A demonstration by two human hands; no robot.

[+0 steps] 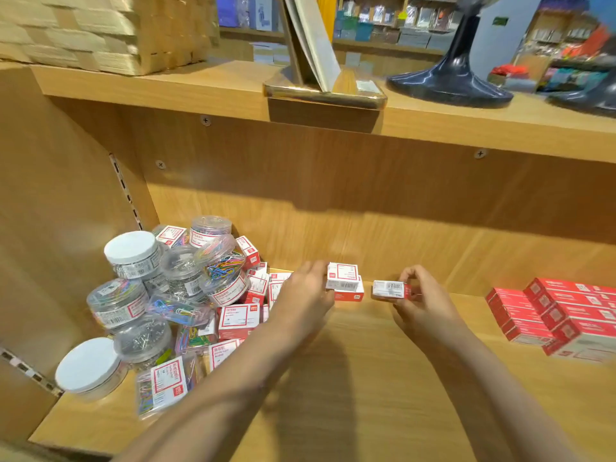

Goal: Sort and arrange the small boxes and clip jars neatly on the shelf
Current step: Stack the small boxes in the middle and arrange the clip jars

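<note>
A heap of clear clip jars [180, 278] and small red-and-white boxes [238, 320] fills the left part of the wooden shelf [350, 378]. My left hand [305, 295] grips a small stack of two red-and-white boxes [345, 281] standing near the shelf's back wall. Just to its right, my right hand [421, 296] pinches a single small box [390, 290] held slightly above the shelf. A short gap separates that box from the stack.
Rows of longer red boxes [560, 315] lie stacked at the shelf's right end. Two white-lidded jars [131, 248] sit on the heap's left. The upper shelf [200, 91] overhangs, carrying a woven basket [100, 31], a stand and dark fan bases [450, 85].
</note>
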